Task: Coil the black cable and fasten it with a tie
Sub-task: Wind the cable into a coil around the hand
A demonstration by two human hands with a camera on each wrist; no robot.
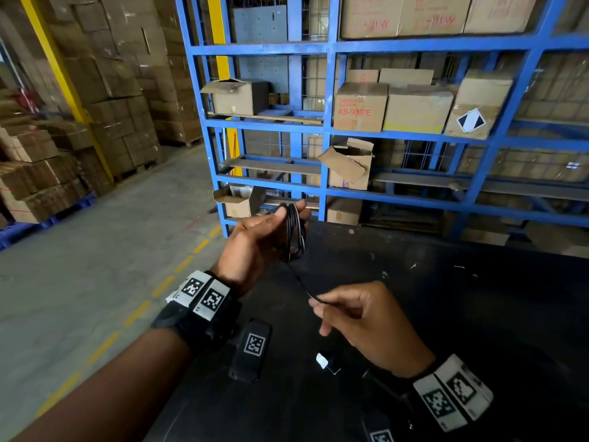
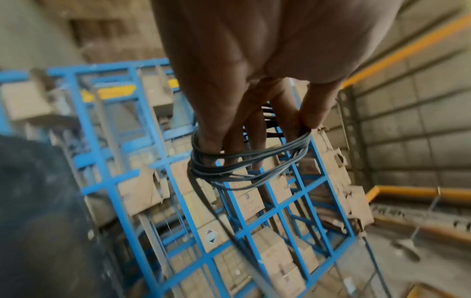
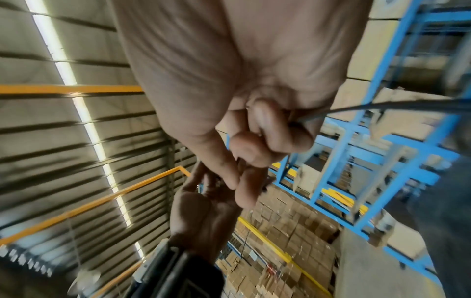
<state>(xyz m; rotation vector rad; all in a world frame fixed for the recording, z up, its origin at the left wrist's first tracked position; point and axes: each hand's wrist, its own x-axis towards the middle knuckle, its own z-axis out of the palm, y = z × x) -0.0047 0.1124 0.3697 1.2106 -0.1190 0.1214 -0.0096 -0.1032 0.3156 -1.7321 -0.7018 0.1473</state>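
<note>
Left hand (image 1: 255, 237) raised over the table (image 1: 478, 314) edge, fingers through the coiled cable (image 1: 294, 232), thumb clamping the loops. Right hand (image 1: 360, 320) pinches the cable's free strand. Rack box (image 1: 360, 106) reads "KB-9007E"; smaller print above blurred.

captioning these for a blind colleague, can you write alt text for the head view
A person's left hand holds a black cable looped in a coil around its fingers, while the right hand pinches the loose strand running down from it. Both hands are above a black table, with blue shelving full of cardboard boxes behind.
</note>
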